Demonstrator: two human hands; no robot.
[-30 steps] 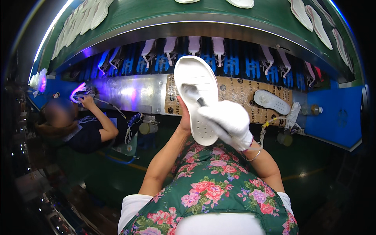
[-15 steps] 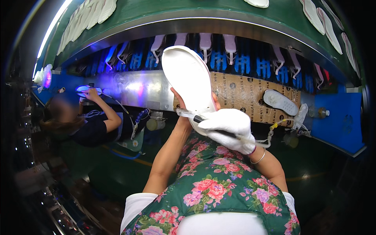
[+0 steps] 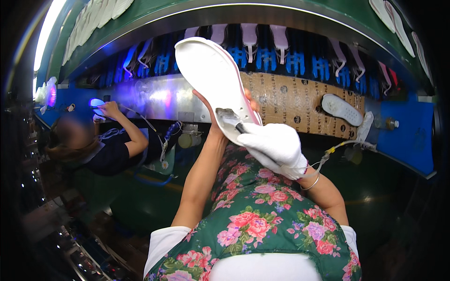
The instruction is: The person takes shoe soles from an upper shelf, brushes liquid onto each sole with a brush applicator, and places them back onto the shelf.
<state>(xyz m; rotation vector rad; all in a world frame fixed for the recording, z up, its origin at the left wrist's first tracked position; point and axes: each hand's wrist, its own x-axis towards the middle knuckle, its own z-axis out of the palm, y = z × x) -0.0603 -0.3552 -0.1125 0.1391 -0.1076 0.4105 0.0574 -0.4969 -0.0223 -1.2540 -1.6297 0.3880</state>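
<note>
A white shoe sole (image 3: 208, 70) with a pinkish edge stands tilted up in front of me, toe end away. My bare left hand (image 3: 214, 125) grips it from beneath near the heel, thumb on one side and fingertips on the other. My right hand (image 3: 276, 146) wears a white knitted glove and is closed round a dark-handled brush (image 3: 228, 115). The brush's flat bristles appear to lie against the sole's inner face at the heel end. From the glove's wrist a thin clear tube (image 3: 323, 159) runs off to the right.
Brown printed cardboard (image 3: 300, 100) covers part of the metal bench (image 3: 159, 105); a greyish sole (image 3: 342, 110) lies there. Behind hang several lilac straps (image 3: 249, 40) on blue holders. Soles lie on the green shelf (image 3: 300, 14) above. A bottle (image 3: 390, 123) stands right; a co-worker (image 3: 117, 140) sits left.
The sole has shifted slightly up and left in view. The brush has swung from crosswise above the heel to pointing onto the heel's inner face.
</note>
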